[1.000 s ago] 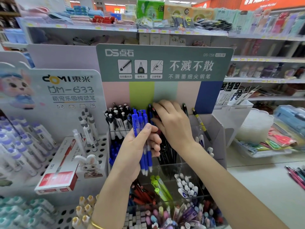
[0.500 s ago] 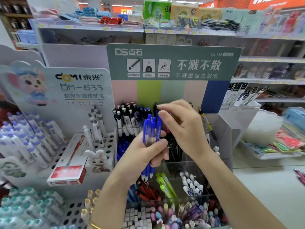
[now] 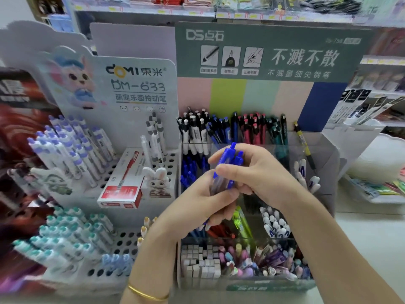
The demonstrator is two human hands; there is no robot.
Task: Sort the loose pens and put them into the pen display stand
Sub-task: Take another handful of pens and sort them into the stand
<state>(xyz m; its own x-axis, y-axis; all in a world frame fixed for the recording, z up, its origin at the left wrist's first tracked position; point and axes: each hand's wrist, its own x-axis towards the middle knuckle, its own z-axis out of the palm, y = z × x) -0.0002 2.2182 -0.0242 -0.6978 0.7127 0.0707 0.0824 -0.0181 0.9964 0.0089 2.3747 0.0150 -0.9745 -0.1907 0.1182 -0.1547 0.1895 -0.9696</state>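
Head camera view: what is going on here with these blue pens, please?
A person is sorting pens at a shop display. The left hand grips a small bundle of blue pens, and the right hand pinches their upper ends, in front of the pen display stand. The bundle is not yet in any compartment. The stand's back row holds white, blue, red and dark green pens.

Counter [image 3: 372,235] white; pen display stand [image 3: 328,167] on it, perforated white pen rack [image 3: 129,242] just left, shallow tray [image 3: 377,200] right
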